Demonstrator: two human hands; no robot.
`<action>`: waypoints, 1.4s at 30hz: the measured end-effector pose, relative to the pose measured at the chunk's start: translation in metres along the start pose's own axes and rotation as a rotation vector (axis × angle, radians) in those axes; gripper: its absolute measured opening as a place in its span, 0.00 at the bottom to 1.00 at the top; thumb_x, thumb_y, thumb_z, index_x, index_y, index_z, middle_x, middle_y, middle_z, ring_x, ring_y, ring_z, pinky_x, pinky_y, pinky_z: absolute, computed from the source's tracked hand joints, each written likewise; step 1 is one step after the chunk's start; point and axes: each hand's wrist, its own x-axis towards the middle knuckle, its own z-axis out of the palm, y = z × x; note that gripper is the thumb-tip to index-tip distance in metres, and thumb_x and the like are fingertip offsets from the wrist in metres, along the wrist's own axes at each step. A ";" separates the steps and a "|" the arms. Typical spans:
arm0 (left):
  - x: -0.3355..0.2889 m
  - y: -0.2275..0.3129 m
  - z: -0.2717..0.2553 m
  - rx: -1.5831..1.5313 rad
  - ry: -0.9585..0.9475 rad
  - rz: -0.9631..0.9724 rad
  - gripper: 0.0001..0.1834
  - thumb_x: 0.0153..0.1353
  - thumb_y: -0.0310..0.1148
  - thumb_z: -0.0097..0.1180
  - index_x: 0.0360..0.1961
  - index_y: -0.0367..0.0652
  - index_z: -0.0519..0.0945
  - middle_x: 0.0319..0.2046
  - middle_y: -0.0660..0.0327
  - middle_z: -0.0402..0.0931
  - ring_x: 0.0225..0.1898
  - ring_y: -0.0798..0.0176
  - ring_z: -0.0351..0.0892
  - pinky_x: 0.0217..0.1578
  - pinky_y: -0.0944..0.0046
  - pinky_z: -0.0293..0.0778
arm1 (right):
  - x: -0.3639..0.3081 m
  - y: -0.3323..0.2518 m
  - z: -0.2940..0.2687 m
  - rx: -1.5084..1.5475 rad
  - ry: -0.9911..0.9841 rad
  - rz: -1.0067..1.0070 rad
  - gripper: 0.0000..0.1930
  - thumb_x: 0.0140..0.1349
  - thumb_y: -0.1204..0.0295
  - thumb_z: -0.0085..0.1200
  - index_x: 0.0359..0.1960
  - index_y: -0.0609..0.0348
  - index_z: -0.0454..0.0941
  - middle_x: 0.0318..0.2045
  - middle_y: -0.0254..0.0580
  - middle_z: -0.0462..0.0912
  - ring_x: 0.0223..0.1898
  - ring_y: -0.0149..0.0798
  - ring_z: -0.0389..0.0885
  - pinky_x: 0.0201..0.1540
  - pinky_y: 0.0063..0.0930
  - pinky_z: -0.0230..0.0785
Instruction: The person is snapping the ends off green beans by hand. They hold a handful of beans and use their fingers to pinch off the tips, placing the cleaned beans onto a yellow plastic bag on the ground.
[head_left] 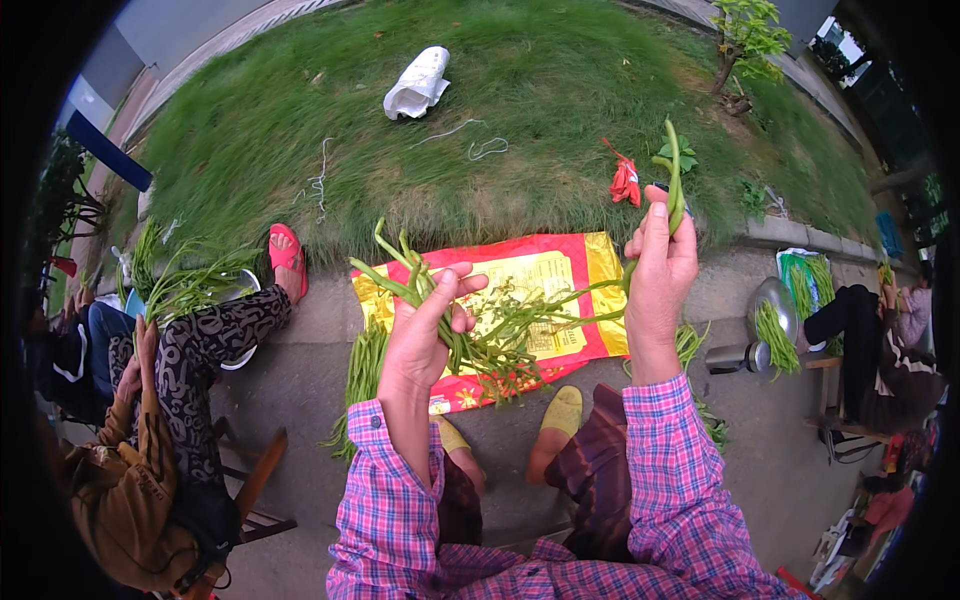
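Green stems (405, 285) are held, in the head view, by the left hand (425, 325) and the right hand (663, 255), above a red and yellow printed sheet (603, 255) that is spread on grey pavement (300, 380). A loose bunch is gripped in the left hand, its fingers being curled around it; the thick ends are pointed up and to the left, while the thin, leafy ends are trailed lower, over the sheet. In the right hand, raised higher and farther forward, a thick length is pinched between thumb and fingers, with its upper end left free above the fingertips. Thin strands are stretched across the gap between the hands; which of them belong to which grip cannot quite be made out, as they overlap.

A pile of stems (368, 370) is laid along the left edge of the sheet, and yellow slippers (565, 408) are seen at its near edge. Beyond it, a white sack (420, 80) and a red bag (625, 182) are seen on the grass (520, 190).

At the left, a person in a brown jacket (130, 490) is seated. At the right, a metal bowl (772, 303) is placed near a person in dark trousers (850, 318).
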 end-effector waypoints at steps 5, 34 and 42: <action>0.001 0.004 -0.001 -0.148 -0.051 -0.014 0.22 0.71 0.44 0.48 0.60 0.43 0.70 0.52 0.53 0.77 0.30 0.72 0.74 0.39 0.65 0.77 | -0.026 0.000 0.023 0.113 -0.168 0.182 0.09 0.69 0.66 0.54 0.42 0.57 0.80 0.24 0.19 0.68 0.23 0.15 0.60 0.23 0.14 0.52; 0.001 -0.003 0.000 -0.162 -0.108 -0.065 0.28 0.69 0.44 0.52 0.65 0.42 0.66 0.61 0.53 0.69 0.62 0.54 0.69 0.56 0.50 0.72 | -0.043 0.036 0.024 0.174 -0.605 0.861 0.11 0.62 0.65 0.62 0.40 0.58 0.81 0.24 0.22 0.73 0.23 0.15 0.67 0.19 0.12 0.54; 0.007 -0.003 -0.010 0.001 0.123 -0.006 0.21 0.67 0.40 0.56 0.56 0.39 0.74 0.56 0.51 0.74 0.56 0.52 0.74 0.51 0.50 0.77 | -0.007 0.053 -0.003 0.398 -0.400 0.948 0.10 0.63 0.64 0.61 0.40 0.55 0.80 0.29 0.25 0.73 0.26 0.18 0.67 0.18 0.11 0.50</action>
